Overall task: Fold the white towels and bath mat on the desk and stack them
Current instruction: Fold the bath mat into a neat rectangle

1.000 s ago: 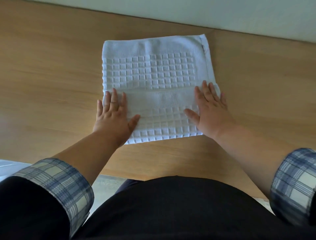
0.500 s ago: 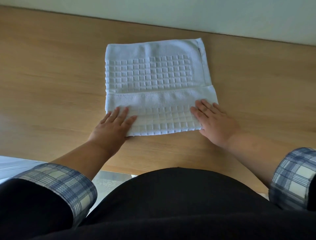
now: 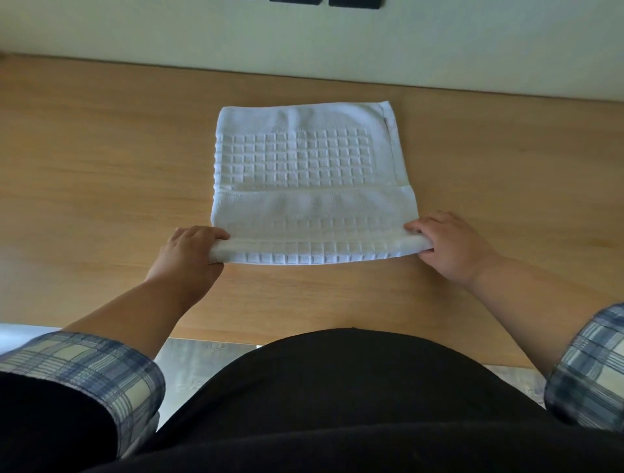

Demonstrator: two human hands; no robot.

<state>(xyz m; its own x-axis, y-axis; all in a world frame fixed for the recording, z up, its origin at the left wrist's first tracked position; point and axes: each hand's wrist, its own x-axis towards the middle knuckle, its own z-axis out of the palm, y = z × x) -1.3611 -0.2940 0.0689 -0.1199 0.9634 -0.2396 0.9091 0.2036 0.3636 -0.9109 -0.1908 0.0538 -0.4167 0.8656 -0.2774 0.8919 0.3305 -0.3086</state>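
- White woven bath mat (image 3: 314, 175) embossed with a grid of raised squares lies flat on the light-brown wooden desk (image 3: 101, 175). It sits roughly mid-desk, with its far edge short of the pale wall (image 3: 304, 40).
- The bath mat lies in layers. An upper flap with a plain hem band covers its near part, and the grid shows again below the band.
- A narrow seam strip runs down the bath mat's right side in the far half.
- The bath mat's near edge is raised off the desk into a soft roll, and the rest is still down on the wood.
- Left hand (image 3: 187, 251) grasps the bath mat's near-left corner, with the fingers curled over the top of the roll.
- Right hand (image 3: 452, 250) grasps the near-right corner the same way, fingers hooked over the edge. The thumb is not clearly visible.
- Both forearms are bare. Rolled blue-and-cream plaid sleeves (image 3: 84, 364) sit well on the near side of the bath mat, at the frame's lower corners.
- A black garment (image 3: 337, 405) on the person's torso fills the bottom of the view, nearer than the desk's front edge.
- Two dark flat rectangles (image 3: 354, 2) are on the wall beyond the bath mat, cut off by the top of the frame.
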